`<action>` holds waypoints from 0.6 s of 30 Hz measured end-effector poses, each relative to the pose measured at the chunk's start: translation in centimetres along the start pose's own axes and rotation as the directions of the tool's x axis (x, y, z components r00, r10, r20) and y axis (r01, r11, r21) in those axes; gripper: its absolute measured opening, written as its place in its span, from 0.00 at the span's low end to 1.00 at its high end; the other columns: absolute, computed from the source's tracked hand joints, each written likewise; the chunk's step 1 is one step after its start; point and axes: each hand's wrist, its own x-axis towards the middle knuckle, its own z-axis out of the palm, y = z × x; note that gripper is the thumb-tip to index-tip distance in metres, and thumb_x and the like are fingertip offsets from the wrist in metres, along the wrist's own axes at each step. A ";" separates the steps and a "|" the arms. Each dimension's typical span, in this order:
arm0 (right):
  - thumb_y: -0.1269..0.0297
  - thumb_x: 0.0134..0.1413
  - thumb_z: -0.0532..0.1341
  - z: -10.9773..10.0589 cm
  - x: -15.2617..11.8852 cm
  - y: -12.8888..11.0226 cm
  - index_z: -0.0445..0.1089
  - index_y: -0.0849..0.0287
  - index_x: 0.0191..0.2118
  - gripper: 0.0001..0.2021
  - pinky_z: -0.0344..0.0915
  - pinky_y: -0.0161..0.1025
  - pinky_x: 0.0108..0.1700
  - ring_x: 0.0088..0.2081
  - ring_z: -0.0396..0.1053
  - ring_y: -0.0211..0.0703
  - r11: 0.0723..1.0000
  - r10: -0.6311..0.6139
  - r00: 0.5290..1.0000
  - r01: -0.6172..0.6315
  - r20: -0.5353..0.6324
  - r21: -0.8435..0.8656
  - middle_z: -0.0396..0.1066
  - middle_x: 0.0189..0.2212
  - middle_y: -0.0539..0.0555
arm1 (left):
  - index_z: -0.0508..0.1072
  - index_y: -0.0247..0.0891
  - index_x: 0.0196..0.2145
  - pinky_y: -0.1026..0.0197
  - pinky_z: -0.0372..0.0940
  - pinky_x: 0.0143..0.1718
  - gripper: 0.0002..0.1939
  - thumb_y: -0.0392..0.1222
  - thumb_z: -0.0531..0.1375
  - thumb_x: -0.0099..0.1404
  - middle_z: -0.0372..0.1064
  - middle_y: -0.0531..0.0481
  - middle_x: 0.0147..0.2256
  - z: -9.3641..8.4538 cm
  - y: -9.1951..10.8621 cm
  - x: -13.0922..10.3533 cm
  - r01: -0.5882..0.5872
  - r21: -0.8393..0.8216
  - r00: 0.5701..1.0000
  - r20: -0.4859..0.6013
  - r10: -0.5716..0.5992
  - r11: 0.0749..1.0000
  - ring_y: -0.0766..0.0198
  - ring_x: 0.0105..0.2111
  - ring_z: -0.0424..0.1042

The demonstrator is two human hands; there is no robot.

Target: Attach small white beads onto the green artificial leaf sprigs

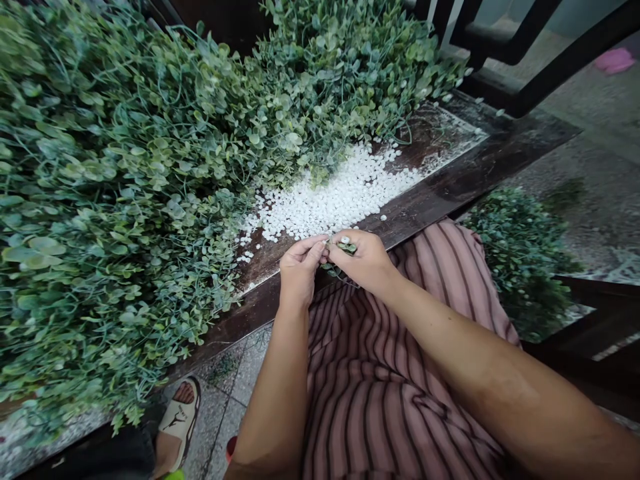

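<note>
Seated at a dark wooden surface (440, 200), you bring your hands together at its near edge, fingertips meeting over a small leafy sprig (348, 249). Your left hand (299, 272) pinches the sprig's end between thumb and forefinger, while your right hand (365, 261) curls around its stem, leaves showing between the fingers; a small white piece (345, 240) sits among them. Just beyond your knuckles, a heap of tiny white pieces (335, 200) spreads over the wood, partly overhung by a dense mass of green foliage (125, 180) filling the left side. Striped fabric (400, 380) drapes your lap. To your right, another leafy clump (520, 260) lies low beside you; at lower left, another person's foot wears a beige slide sandal (176, 421) on the tiled floor (231, 427).
</note>
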 end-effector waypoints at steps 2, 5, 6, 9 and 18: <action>0.68 0.43 0.53 -0.1 0.0 0.0 0.65 0.62 0.20 0.07 0.56 0.32 0.31 0.26 0.60 0.34 1.000 -0.006 1.000 0.006 0.010 0.006 0.64 0.20 0.48 | 0.77 0.37 0.25 0.69 0.60 0.25 0.10 0.42 0.67 0.42 0.69 0.54 0.21 0.0 -0.1 0.0 -0.010 0.003 1.000 0.001 0.010 1.000 0.75 0.20 0.61; 0.68 0.43 0.53 -0.1 0.0 0.0 0.64 0.62 0.20 0.07 0.56 0.33 0.31 0.26 0.60 0.34 1.000 -0.008 1.000 0.008 0.015 0.008 0.63 0.20 0.48 | 0.77 0.37 0.26 0.69 0.60 0.25 0.09 0.42 0.67 0.44 0.69 0.54 0.21 0.1 -0.2 0.1 -0.030 0.008 1.000 -0.002 0.030 1.000 0.75 0.20 0.61; 0.68 0.43 0.53 -0.1 0.0 0.0 0.64 0.62 0.20 0.07 0.56 0.33 0.31 0.26 0.60 0.34 1.000 -0.008 1.000 0.008 0.015 0.008 0.63 0.20 0.48 | 0.77 0.37 0.26 0.69 0.60 0.25 0.09 0.42 0.67 0.44 0.69 0.54 0.21 0.1 -0.3 0.1 -0.037 0.016 0.999 -0.005 0.037 0.999 0.75 0.20 0.61; 0.68 0.43 0.53 -0.1 0.1 -0.1 0.64 0.62 0.20 0.07 0.56 0.32 0.31 0.25 0.59 0.33 1.000 -0.003 1.000 0.002 0.015 0.008 0.62 0.20 0.48 | 0.77 0.37 0.27 0.69 0.60 0.25 0.09 0.42 0.66 0.46 0.69 0.54 0.21 0.1 -0.4 0.0 -0.055 0.049 0.998 -0.012 0.056 0.997 0.74 0.20 0.62; 0.66 0.43 0.54 -0.1 0.0 -0.2 0.63 0.62 0.19 0.08 0.57 0.32 0.30 0.24 0.59 0.33 0.999 0.030 0.999 -0.031 0.028 0.025 0.62 0.18 0.47 | 0.77 0.36 0.27 0.69 0.60 0.24 0.09 0.42 0.65 0.47 0.69 0.53 0.22 -0.2 -0.5 0.2 -0.083 0.087 0.997 0.009 0.082 0.993 0.75 0.19 0.61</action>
